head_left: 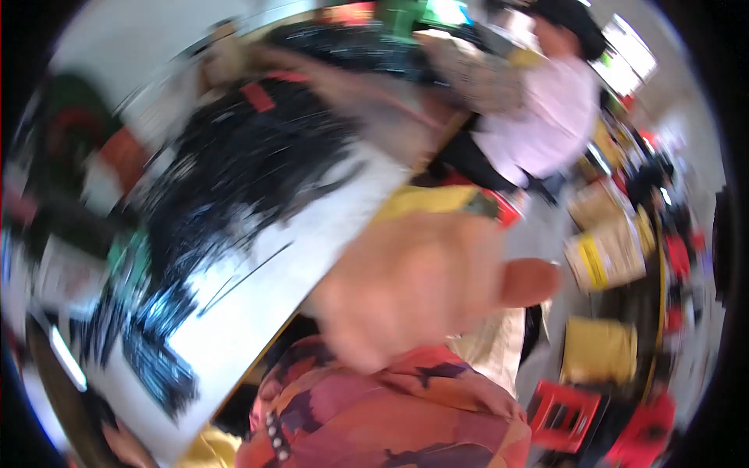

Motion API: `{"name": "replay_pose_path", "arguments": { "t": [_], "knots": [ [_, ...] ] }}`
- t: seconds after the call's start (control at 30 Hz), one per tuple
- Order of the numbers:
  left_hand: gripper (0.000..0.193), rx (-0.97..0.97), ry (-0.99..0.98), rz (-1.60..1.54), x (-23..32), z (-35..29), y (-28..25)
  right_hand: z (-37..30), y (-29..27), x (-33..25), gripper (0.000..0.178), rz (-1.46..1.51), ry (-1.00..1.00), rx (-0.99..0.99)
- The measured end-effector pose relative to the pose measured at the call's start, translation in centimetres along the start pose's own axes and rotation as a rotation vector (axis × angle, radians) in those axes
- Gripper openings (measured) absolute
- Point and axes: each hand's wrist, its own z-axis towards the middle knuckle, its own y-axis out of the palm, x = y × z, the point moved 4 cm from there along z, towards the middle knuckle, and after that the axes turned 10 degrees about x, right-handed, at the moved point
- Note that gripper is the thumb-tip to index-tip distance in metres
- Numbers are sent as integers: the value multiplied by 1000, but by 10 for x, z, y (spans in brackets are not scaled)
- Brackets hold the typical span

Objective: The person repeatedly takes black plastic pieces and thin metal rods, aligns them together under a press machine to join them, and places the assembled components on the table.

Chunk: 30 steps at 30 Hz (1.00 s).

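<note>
A large hand, apparently my right hand (pixel 417 285), is raised close in the middle of the view, in front of my patterned red and purple clothing (pixel 390 421). Motion smears it badly. One digit sticks out to the right, while the others look bunched and cannot be told apart. Nothing held shows in it. My left hand cannot be made out. Beyond the hand, to the left, a heap of thin black strands (pixel 242 156) lies on a white tabletop (pixel 312 242). Bundled dark strands (pixel 160 359) lie at its nearer left end.
A person in a pink top (pixel 538 117) works at the far right of the table. Cardboard boxes (pixel 605 249), a yellow package (pixel 599 349) and a red stool (pixel 563 415) stand to the right. Part of another hand (pixel 129 444) shows at the lower left edge.
</note>
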Motion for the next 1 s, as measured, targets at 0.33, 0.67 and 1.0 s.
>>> {"name": "replay_pose_path", "arguments": {
  "t": [0.33, 0.67, 1.0],
  "knots": [
    [53, 61, -183, 354, -122, -43, 60, -22, -62, 42, 27, -1152, 128, 170],
    [49, 190, -280, 203, -142, -37, 34, -64, -125, 145, 7, -1738, 780, -650],
    [10, 94, 621, -866, 146, -15, -59, -71, -124, 204, 9, -1832, 764, -1246]
  ]
}}
